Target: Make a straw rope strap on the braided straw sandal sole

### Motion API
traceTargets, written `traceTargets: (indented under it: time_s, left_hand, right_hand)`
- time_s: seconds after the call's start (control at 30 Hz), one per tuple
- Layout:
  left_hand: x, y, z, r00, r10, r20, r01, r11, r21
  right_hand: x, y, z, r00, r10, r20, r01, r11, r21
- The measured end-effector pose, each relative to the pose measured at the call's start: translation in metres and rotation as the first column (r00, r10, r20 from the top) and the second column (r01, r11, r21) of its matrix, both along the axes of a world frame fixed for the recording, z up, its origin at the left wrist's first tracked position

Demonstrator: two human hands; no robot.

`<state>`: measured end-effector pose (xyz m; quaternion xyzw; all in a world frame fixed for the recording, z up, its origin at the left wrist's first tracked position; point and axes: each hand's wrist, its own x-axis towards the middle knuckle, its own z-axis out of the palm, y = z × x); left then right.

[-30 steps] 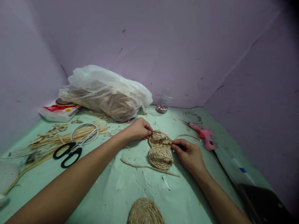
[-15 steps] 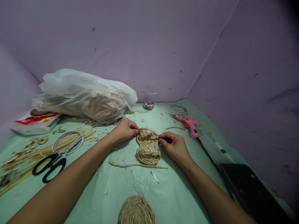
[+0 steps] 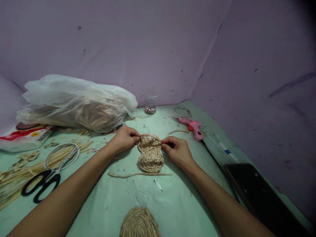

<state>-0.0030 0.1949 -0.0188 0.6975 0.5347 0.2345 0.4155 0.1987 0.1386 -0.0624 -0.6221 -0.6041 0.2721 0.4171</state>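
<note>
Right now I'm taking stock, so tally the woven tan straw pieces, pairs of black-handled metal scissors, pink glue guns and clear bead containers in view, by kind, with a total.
Woven tan straw pieces: 2
Black-handled metal scissors: 1
Pink glue gun: 1
Clear bead container: 1
Total: 5

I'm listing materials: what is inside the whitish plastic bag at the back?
Through the cloudy plastic bag, tan and brown strips show, perhaps dried fibre. The folds blur them, and anything deeper inside is hidden.
</note>
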Motion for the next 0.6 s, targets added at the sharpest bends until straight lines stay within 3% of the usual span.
traceTargets:
  time_s: [0.6]
  left_hand:
    - [0.0007, 0.0025, -0.0058, 0.998, 0.037, 0.045, -0.036, 0.999, -0.026]
  right_hand:
    - [-0.0031, 0.0024, 0.0012, 0.999, -0.042, 0.024, 0.043, 0.998, -0.036]
